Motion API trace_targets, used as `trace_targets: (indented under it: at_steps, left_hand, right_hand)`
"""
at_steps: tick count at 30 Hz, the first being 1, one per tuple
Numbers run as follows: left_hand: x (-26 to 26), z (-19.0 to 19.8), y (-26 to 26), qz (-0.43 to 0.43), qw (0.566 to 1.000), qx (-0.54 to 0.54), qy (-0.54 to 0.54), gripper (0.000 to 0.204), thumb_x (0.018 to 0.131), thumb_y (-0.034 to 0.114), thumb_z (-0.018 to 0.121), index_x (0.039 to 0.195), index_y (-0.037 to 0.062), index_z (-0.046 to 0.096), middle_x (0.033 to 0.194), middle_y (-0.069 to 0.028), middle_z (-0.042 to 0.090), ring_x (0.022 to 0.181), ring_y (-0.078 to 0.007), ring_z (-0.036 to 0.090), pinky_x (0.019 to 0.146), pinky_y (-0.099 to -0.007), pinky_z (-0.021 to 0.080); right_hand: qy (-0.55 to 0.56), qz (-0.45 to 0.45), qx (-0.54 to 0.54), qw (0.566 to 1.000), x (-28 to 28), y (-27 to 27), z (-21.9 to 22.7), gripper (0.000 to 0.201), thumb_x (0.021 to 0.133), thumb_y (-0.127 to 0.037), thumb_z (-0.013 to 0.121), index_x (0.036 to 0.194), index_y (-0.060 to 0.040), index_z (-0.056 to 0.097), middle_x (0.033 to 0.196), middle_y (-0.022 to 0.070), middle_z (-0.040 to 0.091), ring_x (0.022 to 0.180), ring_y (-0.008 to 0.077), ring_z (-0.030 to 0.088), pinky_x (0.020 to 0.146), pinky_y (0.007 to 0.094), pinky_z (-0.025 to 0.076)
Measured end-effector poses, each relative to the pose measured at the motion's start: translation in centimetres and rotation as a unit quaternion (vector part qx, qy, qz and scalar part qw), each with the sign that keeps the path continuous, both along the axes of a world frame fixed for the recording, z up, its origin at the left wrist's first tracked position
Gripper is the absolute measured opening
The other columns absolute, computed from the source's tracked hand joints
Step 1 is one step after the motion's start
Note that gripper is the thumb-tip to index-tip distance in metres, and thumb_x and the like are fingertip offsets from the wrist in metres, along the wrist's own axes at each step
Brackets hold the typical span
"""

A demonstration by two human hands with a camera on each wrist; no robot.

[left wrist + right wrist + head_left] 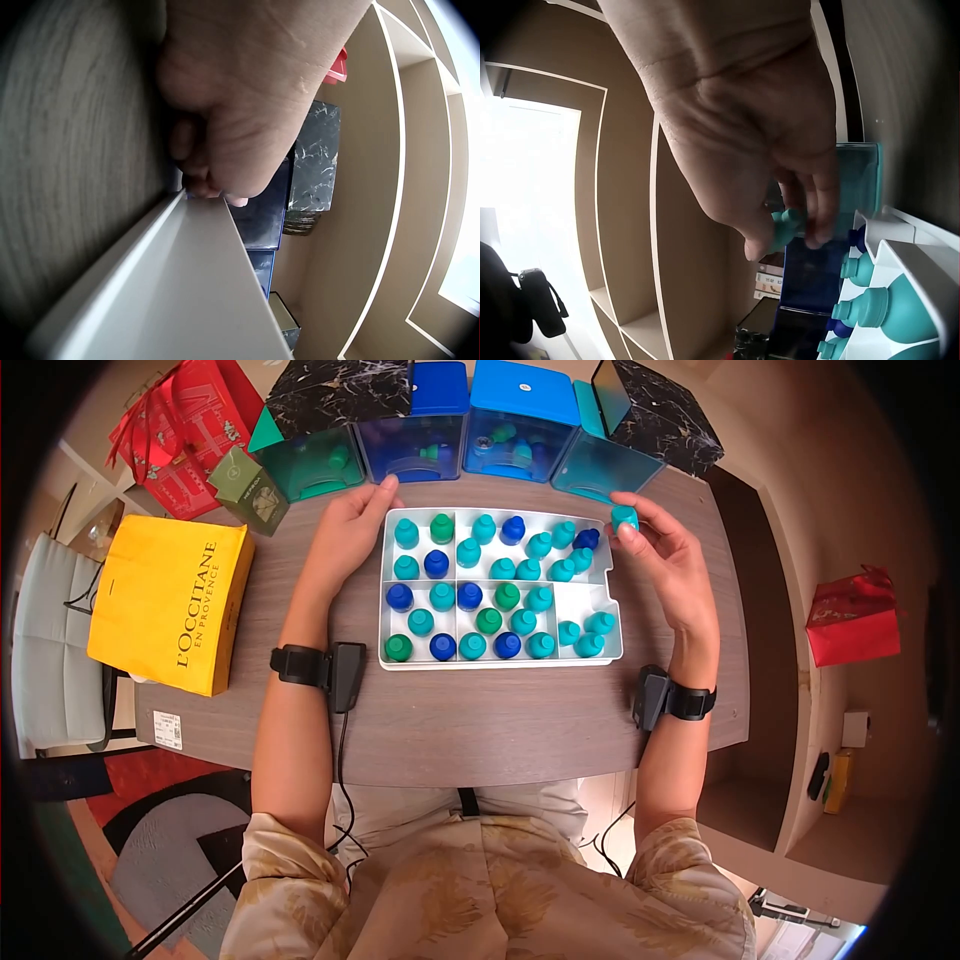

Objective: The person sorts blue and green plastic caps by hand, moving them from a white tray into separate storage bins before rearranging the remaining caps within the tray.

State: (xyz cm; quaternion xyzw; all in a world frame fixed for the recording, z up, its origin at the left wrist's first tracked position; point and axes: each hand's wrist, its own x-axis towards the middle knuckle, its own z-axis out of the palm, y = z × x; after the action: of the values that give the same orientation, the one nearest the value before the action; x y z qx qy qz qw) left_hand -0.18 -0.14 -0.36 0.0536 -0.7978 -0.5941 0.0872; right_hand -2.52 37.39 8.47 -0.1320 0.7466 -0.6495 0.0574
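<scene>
A white divided tray [470,663] holds many small round bottles with narrow necks, in teal, green and dark blue. At its far right corner, my right hand [665,555] pinches a teal bottle [624,518] between thumb and fingers, raised beside the rim. The right wrist view shows this small bottle [786,227] partly hidden by the fingers. My left hand [345,530] rests beside the tray's far left corner, thumb pointing away. In the left wrist view, its loosely curled fingers [199,166] lie right at the tray's corner.
Behind the tray stand clear-fronted boxes, including a dark blue one [408,448] and a bright blue one [520,445], some with bottles inside. Black marbled boxes [335,398] sit on top. To the left are a yellow bag [170,600], a green box [250,490] and a red bag [185,435].
</scene>
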Motion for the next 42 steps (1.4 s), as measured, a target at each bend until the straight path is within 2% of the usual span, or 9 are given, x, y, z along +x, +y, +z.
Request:
trace_targets:
  at_steps: [9, 15, 18, 21, 24, 33, 36, 40, 42]
  left_hand:
    - [0.1, 0.3, 0.1, -0.003, 1.0, 0.0, -0.004, 0.053, 0.11, 0.048, 0.058, 0.091, 0.0013, 0.074, 0.08, 0.0009, 0.065, 0.08, -0.007, 0.055, 0.076, -0.0254, 0.047]
    - [0.0, 0.0, -0.1, -0.001, 1.0, -0.008, 0.002, 0.053, 0.109, 0.049, 0.058, 0.091, 0.0009, 0.074, 0.08, 0.0006, 0.065, 0.08, -0.0072, 0.055, 0.075, -0.0256, 0.047]
    - [0.0, 0.0, -0.1, -0.001, 1.0, -0.007, -0.001, 0.054, 0.109, 0.049, 0.058, 0.091, 0.0008, 0.074, 0.08, 0.0004, 0.066, 0.08, -0.0073, 0.055, 0.076, -0.0257, 0.047]
    - [0.0, 0.1, 0.0, 0.002, 1.0, -0.006, -0.004, 0.054, 0.109, 0.049, 0.058, 0.092, 0.0007, 0.074, 0.08, 0.0002, 0.066, 0.08, -0.0073, 0.055, 0.076, -0.0256, 0.047]
    - [0.1, 0.1, 0.0, 0.002, 1.0, -0.005, -0.003, 0.054, 0.109, 0.049, 0.058, 0.092, 0.0006, 0.074, 0.08, 0.0, 0.066, 0.081, -0.0074, 0.056, 0.077, -0.0256, 0.048]
    - [0.0, 0.1, 0.0, 0.003, 1.0, -0.004, -0.003, 0.054, 0.109, 0.049, 0.058, 0.092, 0.0007, 0.074, 0.082, -0.0004, 0.067, 0.081, -0.0076, 0.056, 0.077, -0.0257, 0.048]
    - [0.0, 0.1, 0.0, 0.004, 1.0, -0.006, -0.003, 0.053, 0.109, 0.049, 0.058, 0.092, 0.0007, 0.074, 0.082, -0.0004, 0.067, 0.081, -0.0076, 0.056, 0.077, -0.0258, 0.048]
    - [0.0, 0.1, 0.0, 0.001, 1.0, -0.002, -0.004, 0.054, 0.11, 0.049, 0.058, 0.092, 0.0006, 0.074, 0.082, -0.0003, 0.067, 0.081, -0.0078, 0.057, 0.077, -0.026, 0.048]
    - [0.0, 0.1, 0.0, -0.002, 1.0, -0.001, -0.002, 0.054, 0.11, 0.049, 0.058, 0.092, 0.0006, 0.074, 0.081, -0.0004, 0.067, 0.081, -0.0079, 0.057, 0.077, -0.0261, 0.048]
  right_hand:
    - [0.041, 0.076, 0.006, 0.996, -0.8, -0.2, -1.8, 0.039, 0.092, 0.002, 0.08, 0.129, 0.0021, 0.067, 0.118, 0.0063, 0.071, 0.095, 0.0089, 0.068, 0.09, 0.0238, 0.057]
    - [0.063, 0.077, 0.023, 0.995, -0.7, -0.3, -2.0, 0.033, 0.093, 0.0, 0.08, 0.124, 0.0018, 0.069, 0.111, 0.0037, 0.073, 0.095, 0.0084, 0.068, 0.089, 0.0236, 0.056]
    - [0.049, 0.097, 0.044, 0.993, -0.5, 0.4, -1.9, 0.027, 0.092, -0.003, 0.082, 0.118, -0.0004, 0.075, 0.105, 0.0018, 0.075, 0.086, 0.0056, 0.062, 0.076, 0.0217, 0.052]
    - [-0.007, 0.19, 0.181, 0.965, 0.4, 1.5, -0.2, 0.026, 0.087, -0.008, 0.088, 0.111, -0.0036, 0.079, 0.099, -0.0013, 0.074, 0.076, 0.0044, 0.054, 0.066, 0.0217, 0.043]
    - [0.022, 0.289, 0.171, 0.941, 1.1, 1.0, 0.1, 0.028, 0.081, -0.011, 0.093, 0.106, -0.0067, 0.082, 0.093, -0.0032, 0.071, 0.072, 0.0055, 0.048, 0.061, 0.0248, 0.037]
    - [0.048, 0.301, 0.235, 0.923, 1.6, 0.6, 0.6, 0.021, 0.083, -0.012, 0.091, 0.102, -0.0077, 0.083, 0.094, -0.0033, 0.071, 0.077, 0.0062, 0.053, 0.064, 0.0258, 0.042]
    - [-0.065, 0.28, 0.155, 0.945, 1.4, 1.5, 0.3, 0.018, 0.095, -0.012, 0.081, 0.111, -0.0054, 0.078, 0.101, -0.0019, 0.073, 0.088, 0.0051, 0.058, 0.071, 0.0247, 0.046]
    - [-0.006, 0.23, 0.046, 0.972, 1.2, 1.8, 0.0, 0.02, 0.109, -0.013, 0.062, 0.126, -0.0033, 0.063, 0.114, 0.0071, 0.073, 0.11, 0.0135, 0.066, 0.094, 0.0278, 0.052]
    - [-0.023, 0.195, -0.008, 0.981, 1.0, 1.3, 0.4, 0.021, 0.109, -0.015, 0.062, 0.127, -0.0031, 0.063, 0.114, 0.0071, 0.072, 0.108, 0.0149, 0.068, 0.095, 0.0294, 0.054]
